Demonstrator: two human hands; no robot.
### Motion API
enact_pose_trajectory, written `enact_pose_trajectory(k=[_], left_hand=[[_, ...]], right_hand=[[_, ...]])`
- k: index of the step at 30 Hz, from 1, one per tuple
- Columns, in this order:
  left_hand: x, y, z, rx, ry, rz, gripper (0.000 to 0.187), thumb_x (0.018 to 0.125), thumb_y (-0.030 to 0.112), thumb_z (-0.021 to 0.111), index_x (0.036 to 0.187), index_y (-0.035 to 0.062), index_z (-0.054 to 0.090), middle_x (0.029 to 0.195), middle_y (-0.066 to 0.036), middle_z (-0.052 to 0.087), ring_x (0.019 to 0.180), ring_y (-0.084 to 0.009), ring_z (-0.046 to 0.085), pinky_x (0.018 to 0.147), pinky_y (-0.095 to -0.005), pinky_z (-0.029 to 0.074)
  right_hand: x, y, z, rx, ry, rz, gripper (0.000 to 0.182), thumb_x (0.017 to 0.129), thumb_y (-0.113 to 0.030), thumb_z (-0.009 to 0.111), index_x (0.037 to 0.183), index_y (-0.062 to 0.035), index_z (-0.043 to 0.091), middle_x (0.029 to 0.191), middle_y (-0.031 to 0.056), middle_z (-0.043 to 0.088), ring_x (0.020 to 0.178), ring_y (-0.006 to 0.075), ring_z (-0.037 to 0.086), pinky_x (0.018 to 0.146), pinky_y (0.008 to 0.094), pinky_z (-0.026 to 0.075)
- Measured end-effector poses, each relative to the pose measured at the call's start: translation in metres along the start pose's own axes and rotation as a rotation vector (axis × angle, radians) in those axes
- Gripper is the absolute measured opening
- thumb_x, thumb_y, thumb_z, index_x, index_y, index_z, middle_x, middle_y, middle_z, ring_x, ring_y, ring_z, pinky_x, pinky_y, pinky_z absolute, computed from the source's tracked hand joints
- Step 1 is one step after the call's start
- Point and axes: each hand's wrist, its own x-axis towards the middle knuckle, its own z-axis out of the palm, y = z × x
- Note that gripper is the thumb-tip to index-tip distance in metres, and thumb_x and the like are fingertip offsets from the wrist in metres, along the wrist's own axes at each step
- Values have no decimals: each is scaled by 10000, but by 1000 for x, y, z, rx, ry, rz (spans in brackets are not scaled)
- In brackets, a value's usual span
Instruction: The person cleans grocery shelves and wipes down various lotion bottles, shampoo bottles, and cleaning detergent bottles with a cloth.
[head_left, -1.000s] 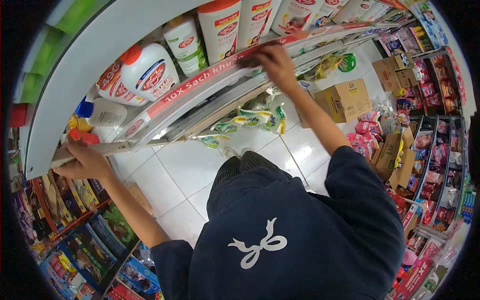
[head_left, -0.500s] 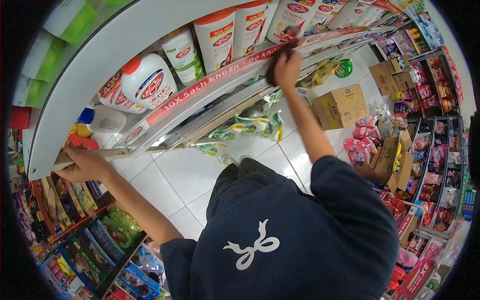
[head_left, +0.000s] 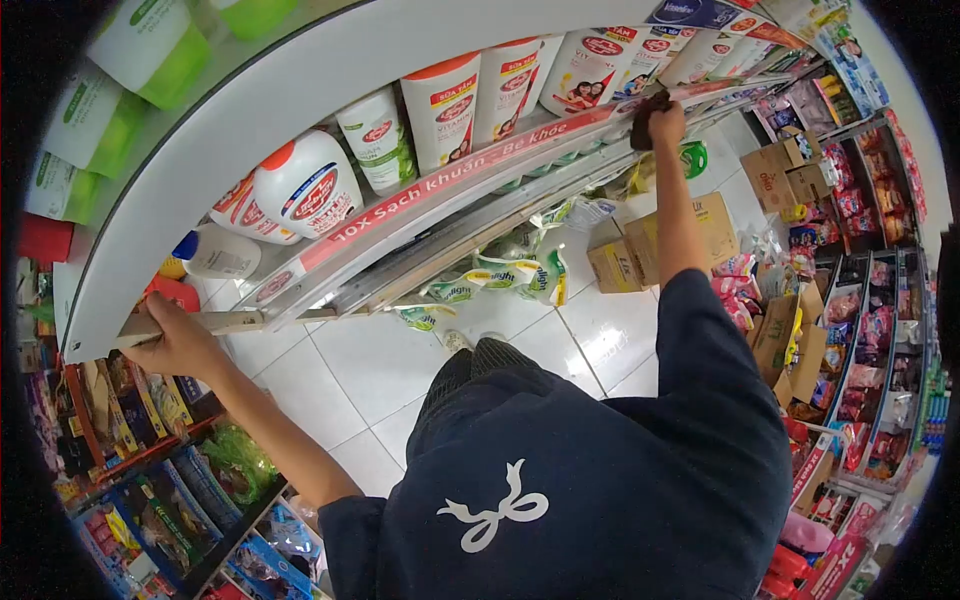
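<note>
My right hand (head_left: 667, 127) is closed on a dark brown cloth (head_left: 643, 122), pressed against the red-and-white front strip (head_left: 455, 170) of a shelf. Just behind that strip stand Lifebuoy bottles and tubes, among them a white pump-shaped bottle (head_left: 308, 185) and a red-capped tube (head_left: 442, 112). At the shelf's left end, my left hand (head_left: 180, 345) wraps round the pale edge bar (head_left: 225, 321); some of its fingers are hidden behind it. Close to that hand lie a white bottle with a blue cap (head_left: 222, 252) and a red item (head_left: 178, 293).
Green-and-white packs (head_left: 150, 50) line the shelf above. On the tiled floor (head_left: 360, 370) are Sunlight pouches (head_left: 490, 280) and cardboard boxes (head_left: 690, 235). Stocked racks stand at right (head_left: 860, 330) and lower left (head_left: 190, 500).
My right hand has slid to the right along the shelf's front strip with the cloth. My left hand stays on the end bar. The view has shifted slightly.
</note>
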Motion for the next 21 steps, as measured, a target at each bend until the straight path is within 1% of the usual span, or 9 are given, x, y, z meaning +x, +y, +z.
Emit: enact_pose_trajectory(k=[3, 6, 7, 9, 10, 11, 13, 15, 21], left_hand=[[0, -6, -3, 29, -12, 13, 306, 764, 76, 601, 1004, -53, 462, 913, -128, 568, 715, -156, 574, 526, -232, 499], [-1, -3, -2, 98, -2, 39, 330, 765, 77, 604, 1028, -60, 458, 938, -137, 568, 751, -182, 577, 560, -262, 511], [-1, 2, -3, 127, -4, 55, 339, 766, 77, 605, 1038, -63, 456, 947, -140, 568, 765, -192, 578, 573, -272, 515], [2, -15, -6, -3, -6, 61, 449, 761, 101, 635, 1131, -53, 433, 1049, -155, 541, 865, -210, 566, 652, -284, 522], [-5, -2, -2, -102, 13, -8, 446, 758, 102, 644, 1128, -44, 442, 1054, -151, 542, 869, -212, 566, 670, -291, 524], [-7, 14, 1, 102, 60, -93, 410, 786, 32, 594, 1155, -42, 433, 1056, -183, 542, 896, -237, 569, 765, -309, 510], [-4, -8, -1, -112, 30, -43, 460, 766, 158, 638, 1122, -54, 439, 991, -154, 564, 802, -200, 582, 633, -290, 544], [3, -27, -12, 212, -3, 161, 459, 788, 181, 613, 1126, -67, 425, 1005, -175, 557, 778, -194, 591, 532, -272, 533], [-5, -5, -4, 198, 46, 22, 363, 832, 193, 565, 1097, -33, 460, 972, -151, 551, 786, -200, 567, 606, -335, 479]], right_hand=[[-1, -24, -11, 80, 202, 295, 292, 680, -121, 611, 925, 12, 526, 899, 217, 584, 863, 372, 557, 758, 419, 425], [-38, -57, -3, 349, 156, -134, 243, 727, -146, 602, 901, 15, 544, 876, 186, 576, 827, 365, 535, 744, 411, 407], [-76, -101, -15, 237, 131, -97, 245, 735, -175, 595, 882, 15, 548, 860, 185, 562, 816, 357, 519, 733, 418, 397], [-134, -123, -2, 555, 22, -127, 261, 745, -176, 571, 939, -2, 552, 918, 192, 544, 876, 360, 502, 782, 422, 386], [-168, -156, -25, 411, 82, -254, 289, 754, -156, 550, 1005, -13, 537, 947, 197, 536, 916, 357, 494, 827, 417, 375], [-195, -170, -25, 460, 85, -229, 253, 780, -114, 533, 1004, 0, 526, 980, 192, 499, 924, 352, 473, 842, 384, 371], [-232, -186, -25, 553, 49, -137, 372, 789, -110, 536, 1130, 11, 448, 1108, 216, 392, 1022, 366, 410, 907, 394, 325], [-257, -189, -17, 602, 60, -14, 442, 797, -117, 530, 1192, 18, 385, 1160, 225, 337, 1068, 370, 366, 932, 403, 294], [-280, -192, -11, 636, 51, 128, 577, 805, -140, 519, 1283, 19, 236, 1286, 239, 229, 1191, 393, 247, 996, 417, 206]])
